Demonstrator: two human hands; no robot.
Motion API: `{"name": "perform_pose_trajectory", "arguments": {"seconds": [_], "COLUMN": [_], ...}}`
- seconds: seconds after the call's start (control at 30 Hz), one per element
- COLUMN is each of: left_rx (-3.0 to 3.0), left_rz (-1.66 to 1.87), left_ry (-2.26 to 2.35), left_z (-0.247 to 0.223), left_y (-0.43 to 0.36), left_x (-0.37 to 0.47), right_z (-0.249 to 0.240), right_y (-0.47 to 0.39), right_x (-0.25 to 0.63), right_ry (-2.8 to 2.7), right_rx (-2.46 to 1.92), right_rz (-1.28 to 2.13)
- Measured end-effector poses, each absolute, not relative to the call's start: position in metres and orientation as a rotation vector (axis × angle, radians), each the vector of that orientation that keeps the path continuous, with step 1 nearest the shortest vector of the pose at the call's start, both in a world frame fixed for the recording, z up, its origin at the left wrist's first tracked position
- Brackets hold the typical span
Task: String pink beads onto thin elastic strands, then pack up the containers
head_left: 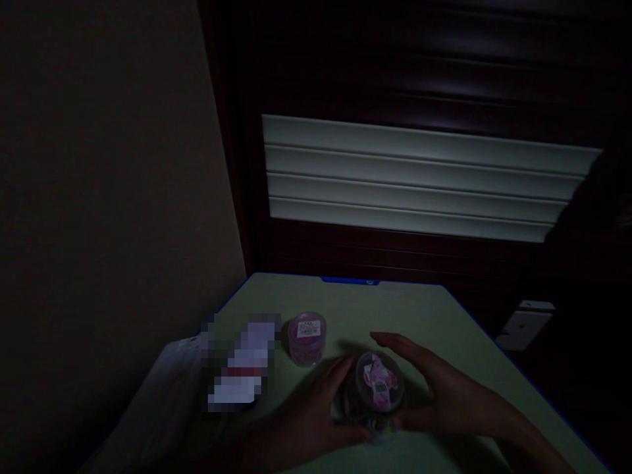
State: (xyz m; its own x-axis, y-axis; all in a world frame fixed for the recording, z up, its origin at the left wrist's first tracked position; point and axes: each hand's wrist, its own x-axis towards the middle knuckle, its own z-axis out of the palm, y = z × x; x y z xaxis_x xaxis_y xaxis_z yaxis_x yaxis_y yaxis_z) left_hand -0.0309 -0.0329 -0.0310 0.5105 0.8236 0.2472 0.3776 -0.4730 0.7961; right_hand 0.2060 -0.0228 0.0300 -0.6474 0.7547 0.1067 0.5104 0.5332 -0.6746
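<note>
A round clear jar [378, 388] with a pink label on its lid stands near the front of the pale green table [395, 309]. Around its left side curves my left hand [326, 415], fingers against the jar. My right hand [434, 388] is at the jar's right side, thumb near its lower edge and fingers spread apart from it. Small coloured items show dimly through the jar's front. Behind and to the left stands a smaller clear tub [307, 339] with pink contents and a white label.
A pixelated pale object [247, 362] lies on the table's left side, beside a whitish sheet or bag [158, 395]. Beyond the table is a dark panel with white slats [409, 178]. A white box [526, 328] is at the right, past the table edge.
</note>
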Motion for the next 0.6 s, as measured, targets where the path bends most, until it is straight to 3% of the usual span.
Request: {"name": "perform_pose_trajectory", "arguments": {"seconds": [0.6], "left_rx": [2.055], "left_rz": [0.828], "left_ry": [0.954], "left_z": [-0.029], "left_y": [-0.034], "left_x": [-0.03], "right_z": [0.04], "right_y": [-0.028], "right_x": [0.19], "right_ry": [-2.384], "right_rx": [-0.862], "right_rz": [0.854]}}
